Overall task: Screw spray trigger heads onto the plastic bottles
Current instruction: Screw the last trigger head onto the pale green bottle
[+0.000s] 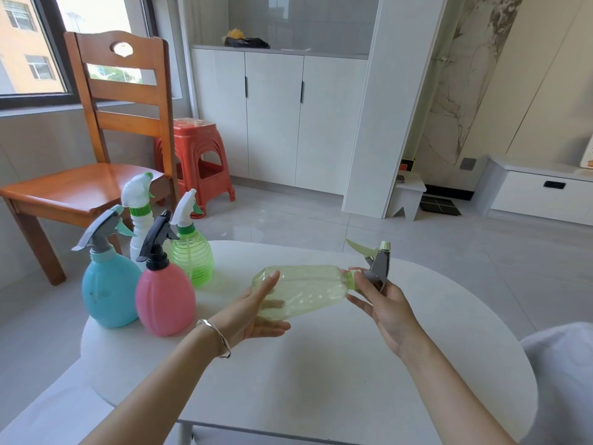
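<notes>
While the worktop (321,364) carries four finished sprayers, a fifth, the green bottle (301,289), is held on its side above it, well right of the pink bottle (165,300). The blue bottle (109,290), a ribbed green one (192,255) and a white one (139,231) are grouped just beside and behind the pink bottle, all capped. The green bottle is cradled at its base by the left hand (256,313), fingers loosely spread. Its neck collar (352,279) is pinched by the right hand (385,303), with the grey trigger head (377,263) seated there. The thread is probably best kept square, the collar turned while the body is held fixed. Ample bare worktop lies right of the pink bottle; its near edge is close to the forearms.
</notes>
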Available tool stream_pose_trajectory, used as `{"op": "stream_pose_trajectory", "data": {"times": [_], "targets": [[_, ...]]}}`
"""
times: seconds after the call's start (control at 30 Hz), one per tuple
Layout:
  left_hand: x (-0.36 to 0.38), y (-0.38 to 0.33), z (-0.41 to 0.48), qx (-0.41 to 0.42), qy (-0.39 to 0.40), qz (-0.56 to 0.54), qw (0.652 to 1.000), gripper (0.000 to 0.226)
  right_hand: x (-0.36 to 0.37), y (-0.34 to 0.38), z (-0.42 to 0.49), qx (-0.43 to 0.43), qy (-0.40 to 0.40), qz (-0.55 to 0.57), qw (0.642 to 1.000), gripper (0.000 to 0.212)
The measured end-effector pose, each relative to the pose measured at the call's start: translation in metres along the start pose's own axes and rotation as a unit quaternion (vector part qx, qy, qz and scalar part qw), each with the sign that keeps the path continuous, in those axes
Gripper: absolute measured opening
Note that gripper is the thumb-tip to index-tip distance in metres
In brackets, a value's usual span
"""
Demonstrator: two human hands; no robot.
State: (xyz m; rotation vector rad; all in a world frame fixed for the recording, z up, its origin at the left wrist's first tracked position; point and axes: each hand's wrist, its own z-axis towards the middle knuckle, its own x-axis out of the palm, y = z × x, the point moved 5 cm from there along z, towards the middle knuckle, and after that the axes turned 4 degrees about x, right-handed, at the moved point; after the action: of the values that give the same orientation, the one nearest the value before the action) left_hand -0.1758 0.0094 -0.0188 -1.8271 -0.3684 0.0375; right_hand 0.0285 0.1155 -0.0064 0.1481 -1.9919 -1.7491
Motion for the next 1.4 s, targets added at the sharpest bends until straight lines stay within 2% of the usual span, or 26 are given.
{"op": "stream_pose_trajectory", "data": {"times": [0.07,0.13,0.17,0.23,0.3,0.4,0.47,0.6,0.67,0.73,0.9,0.97,1.03,1.13,1.23,1.3,1.4], "targets": [[0.0,0.002,0.0,0.004,0.009,0.028,1.0,0.096,-0.005,-0.006,0.0,0.007,-0.068,-0.032,0.997,0.024],[0.0,0.006,0.0,0.002,0.016,0.056,0.998,0.095,-0.01,-0.007,0.001,0.018,-0.1,-0.057,0.993,0.027],[0.0,0.006,0.001,0.003,0.014,0.063,0.998,0.093,-0.011,-0.006,0.001,0.025,-0.092,-0.06,0.994,0.031],[-0.002,0.005,0.002,0.005,0.0,0.065,0.998,0.086,-0.007,-0.002,0.001,0.034,-0.028,-0.029,0.999,0.041],[-0.004,0.004,0.002,-0.007,-0.011,0.061,0.998,0.084,-0.001,0.003,0.0,0.029,0.031,0.014,0.999,0.042],[-0.002,0.002,0.0,-0.007,-0.012,0.042,0.999,0.082,0.004,0.005,-0.003,-0.007,0.02,0.014,1.0,0.024],[0.001,-0.001,-0.001,0.042,-0.023,0.028,0.998,0.081,0.003,0.008,-0.004,-0.024,-0.001,0.025,0.999,0.016],[0.005,-0.012,-0.004,0.115,-0.025,0.013,0.993,0.073,0.005,0.022,-0.008,-0.069,-0.003,0.054,0.996,0.016],[0.005,-0.013,-0.006,0.114,-0.02,0.007,0.993,0.069,0.006,0.023,-0.01,-0.075,-0.005,0.048,0.996,0.018],[0.006,-0.014,-0.007,0.114,-0.021,0.004,0.993,0.075,0.008,0.023,-0.011,-0.065,0.002,0.04,0.997,0.021],[0.007,-0.014,-0.01,0.088,-0.007,-0.012,0.996,0.086,0.017,0.04,-0.021,-0.066,0.093,0.091,0.989,0.009],[0.004,-0.014,-0.013,0.07,0.01,-0.018,0.997,0.084,0.025,0.047,-0.026,-0.09,0.113,0.051,0.988,0.006],[0.001,-0.017,-0.021,0.091,0.018,0.009,0.996,0.085,0.036,0.052,-0.029,-0.112,0.106,0.003,0.988,0.005],[-0.014,-0.03,-0.037,0.198,-0.029,0.14,0.97,0.091,0.056,0.065,-0.032,-0.13,0.073,-0.048,0.988,0.025],[-0.027,-0.055,-0.06,0.325,-0.072,0.213,0.919,0.083,0.085,0.084,-0.036,-0.138,0.088,-0.048,0.985,0.015],[-0.031,-0.067,-0.075,0.362,-0.071,0.244,0.897,0.083,0.106,0.098,-0.04,-0.146,0.107,-0.038,0.983,0.007],[-0.036,-0.07,-0.095,0.371,-0.106,0.333,0.86,0.085,0.142,0.108,-0.047,-0.146,0.118,-0.06,0.98,0.005]]}}
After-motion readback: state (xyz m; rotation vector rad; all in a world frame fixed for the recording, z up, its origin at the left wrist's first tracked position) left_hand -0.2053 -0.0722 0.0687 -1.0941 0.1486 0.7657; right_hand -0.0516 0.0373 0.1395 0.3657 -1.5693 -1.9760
